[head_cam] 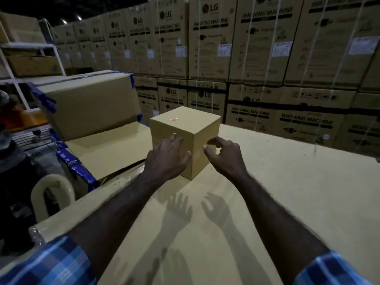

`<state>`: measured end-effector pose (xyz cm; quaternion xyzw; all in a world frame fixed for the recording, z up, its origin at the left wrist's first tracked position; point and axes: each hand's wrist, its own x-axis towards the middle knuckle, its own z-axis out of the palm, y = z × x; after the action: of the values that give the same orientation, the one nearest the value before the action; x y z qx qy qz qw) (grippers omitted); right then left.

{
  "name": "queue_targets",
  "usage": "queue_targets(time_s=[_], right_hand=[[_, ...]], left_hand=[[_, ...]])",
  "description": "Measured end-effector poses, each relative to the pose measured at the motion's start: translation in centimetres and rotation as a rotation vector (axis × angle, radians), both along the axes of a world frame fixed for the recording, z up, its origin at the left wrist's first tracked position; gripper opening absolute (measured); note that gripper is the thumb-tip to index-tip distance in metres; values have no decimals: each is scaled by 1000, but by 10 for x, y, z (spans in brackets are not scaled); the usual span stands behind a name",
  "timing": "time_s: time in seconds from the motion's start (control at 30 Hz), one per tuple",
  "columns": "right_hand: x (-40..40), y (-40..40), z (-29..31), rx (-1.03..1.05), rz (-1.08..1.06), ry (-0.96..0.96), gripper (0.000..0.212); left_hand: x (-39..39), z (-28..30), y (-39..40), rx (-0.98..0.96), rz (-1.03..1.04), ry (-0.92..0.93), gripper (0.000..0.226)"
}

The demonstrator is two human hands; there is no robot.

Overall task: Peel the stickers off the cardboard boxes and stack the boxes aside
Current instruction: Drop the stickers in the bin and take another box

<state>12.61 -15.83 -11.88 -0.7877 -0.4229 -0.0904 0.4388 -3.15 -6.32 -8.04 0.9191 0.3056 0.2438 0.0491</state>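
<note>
Box: a small brown cardboard box stands on the pale table, one vertical edge turned toward the person, right in front of both hands.
Sticker: a small red and white sticker lies on the box top, beyond the left hand's fingertips and apart from them. It is too small and blurred to read.
Left hand: the left hand lies flat against the box's left face, fingers straight and slightly spread, thumb near the front edge. It presses or rests there; nothing is gripped.
Right hand: the right hand sits just right of the box's near edge, fingers loosely curled, thumb and forefinger apart. It may be brushing the right face, but from here I cannot tell whether it touches. It holds nothing.
Sleeves: blue checked sleeves are pushed up on both forearms, at the bottom corners of the view.
Shadows: both hands throw shadows on the table, nearer the person than the hands.
Left of the hands: a big carton with blue tape at its corners rests tilted over a flat carton; below these, beside the table's edge, a cream chair back.
Beyond the hands: a wall of stacked cartons printed "LG" and "WASHING MACHINE" fills the far side.
Far left: a white rack with more boxes.
</note>
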Motion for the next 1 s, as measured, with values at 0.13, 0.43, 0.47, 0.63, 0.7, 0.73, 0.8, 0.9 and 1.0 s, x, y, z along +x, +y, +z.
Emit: queue_targets(time_s=[0.13, 0.43, 0.47, 0.63, 0.7, 0.73, 0.8, 0.9, 1.0], right_hand=[[10, 39, -9, -47, -30, 13, 40], [26, 134, -25, -87, -156, 26, 50], [28, 146, -27, -83, -179, 42, 52], [40, 189, -37, -93, -288, 118, 55], [46, 200, -42, -107, -316, 134, 53], [49, 205, -44, -102, -327, 140, 53], [53, 213, -46, -71, -349, 149, 52], [59, 220, -46, -31, -381, 175, 50], [61, 225, -47, 42, -383, 226, 49]], left_hand=[[19, -17, 48, -19, -19, 29, 59], [68, -49, 173, -102, -101, 56, 65], [74, -51, 187, -106, -112, 58, 66], [104, -52, 254, -85, -156, 56, 66], [116, -52, 279, -71, -140, 72, 66], [122, -53, 290, -77, -129, 84, 65], [132, -53, 311, -97, -111, 98, 63], [144, -54, 336, -144, -100, 56, 60], [153, -52, 347, -216, -110, -12, 58]])
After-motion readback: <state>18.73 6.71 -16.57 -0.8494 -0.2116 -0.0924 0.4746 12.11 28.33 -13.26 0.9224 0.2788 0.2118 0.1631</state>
